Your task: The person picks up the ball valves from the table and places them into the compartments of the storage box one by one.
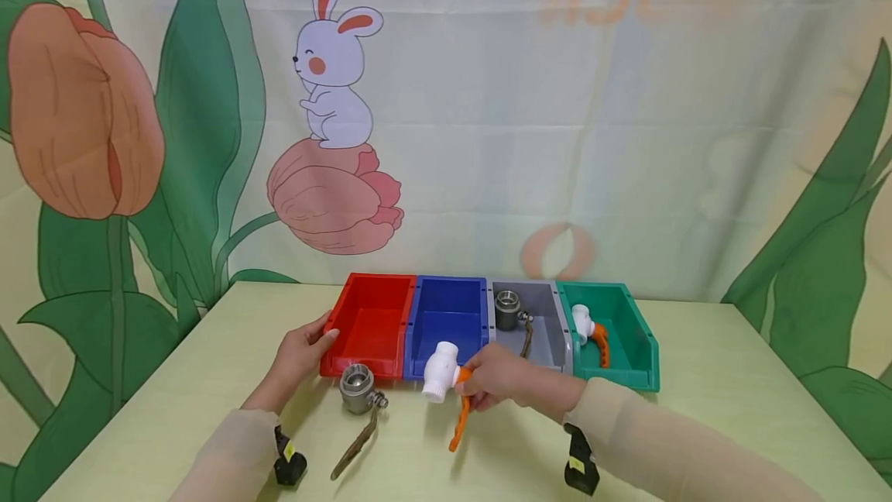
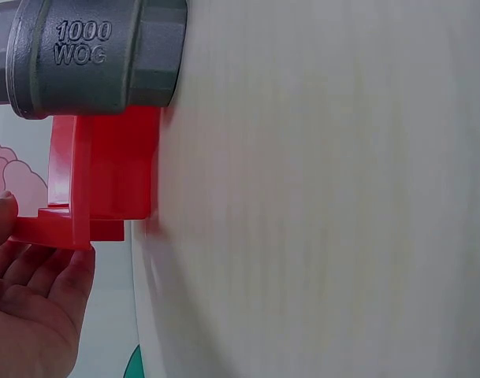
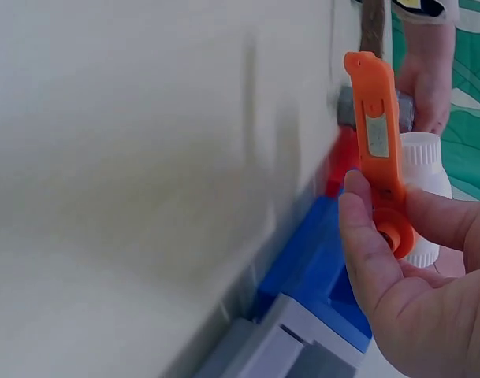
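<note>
My right hand point(image 1: 496, 378) pinches a white plastic ball valve point(image 1: 441, 372) by the base of its orange handle point(image 3: 377, 126), holding it above the table in front of the blue bin point(image 1: 447, 316). The left hand point(image 1: 300, 353) grips the side wall of the red bin point(image 1: 369, 316), thumb on the inner side and fingers outside, as the left wrist view shows. In front of the red bin a metal ball valve point(image 1: 357, 390) sits on the table, its brown lever pointing toward me. "1000 WOG" is cast on its body point(image 2: 82, 55).
Joined in a row with the red and blue bins are a grey bin point(image 1: 550, 316), holding another metal valve point(image 1: 508, 310), and a green bin point(image 1: 630, 331), holding another white valve point(image 1: 581, 324). A printed curtain point(image 1: 460, 138) hangs behind the table point(image 1: 725, 409).
</note>
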Motion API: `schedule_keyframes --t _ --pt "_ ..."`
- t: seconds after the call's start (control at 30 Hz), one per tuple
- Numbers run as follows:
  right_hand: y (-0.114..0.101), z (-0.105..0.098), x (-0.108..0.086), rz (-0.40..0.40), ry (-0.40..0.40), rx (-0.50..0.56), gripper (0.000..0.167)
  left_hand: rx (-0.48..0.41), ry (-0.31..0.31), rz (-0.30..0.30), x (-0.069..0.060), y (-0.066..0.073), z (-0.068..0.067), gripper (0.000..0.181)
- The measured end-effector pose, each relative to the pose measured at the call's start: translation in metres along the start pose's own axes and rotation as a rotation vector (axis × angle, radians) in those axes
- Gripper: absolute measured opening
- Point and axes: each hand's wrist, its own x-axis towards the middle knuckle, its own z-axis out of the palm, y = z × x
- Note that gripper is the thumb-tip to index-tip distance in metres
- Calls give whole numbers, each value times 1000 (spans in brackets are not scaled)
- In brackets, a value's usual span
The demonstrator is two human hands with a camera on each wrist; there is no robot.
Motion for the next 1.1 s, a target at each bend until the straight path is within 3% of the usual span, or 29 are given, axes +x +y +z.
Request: schedule_keyframes --t 0.3,0.53,0.8,1.1 --pt "-15 -17 7 9 13 44 17 1 -6 -6 0 -3 0 59" --pt "-25 -30 13 30 26 3 20 -1 -9 -7 0 -3 -1 59" --pt "-35 -45 30 63 13 -8 14 -7 1 2 -2 -2 0 58" --pt "-51 -51 49 79 -2 -23 20 7 -4 -1 -4 -1 -2 59"
